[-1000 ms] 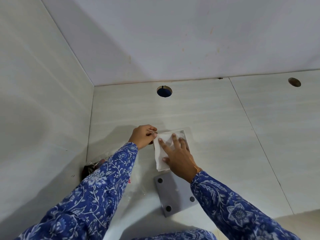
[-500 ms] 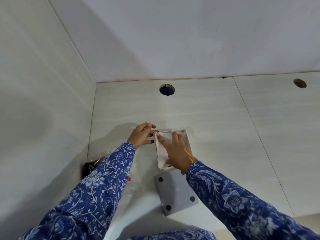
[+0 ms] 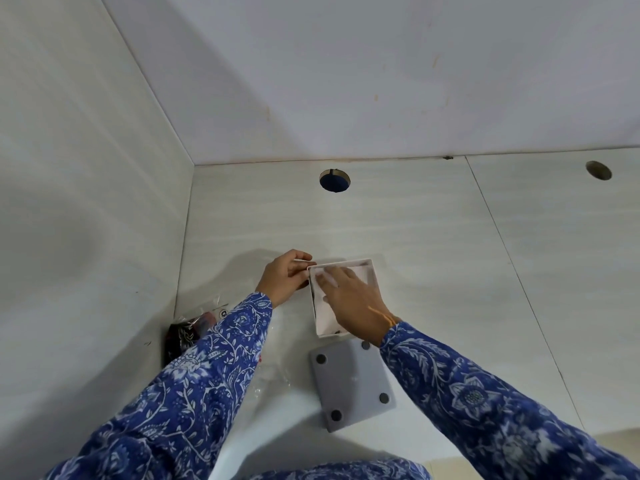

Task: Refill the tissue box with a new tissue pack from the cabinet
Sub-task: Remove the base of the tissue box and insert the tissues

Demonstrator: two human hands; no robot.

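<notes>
A white square tissue box [image 3: 370,271] lies open on the pale countertop, with white tissues inside it. My right hand [image 3: 353,303] lies flat over the opening, fingers spread, pressing on the tissues. At the box's far left corner, my left hand [image 3: 285,276] pinches the rim. The box's grey bottom panel [image 3: 353,384], with four dark round pads, lies loose just in front of the box, pads up.
An empty clear plastic wrapper [image 3: 273,372] lies under my left forearm. A dark patterned packet [image 3: 188,332] sits against the left wall. The countertop has two round holes, one [image 3: 334,180] behind the box and one [image 3: 598,170] at the far right.
My right hand has slid further into the box, pushing the tissues down so that they sit inside the rim. My left hand has stayed at the box's corner.
</notes>
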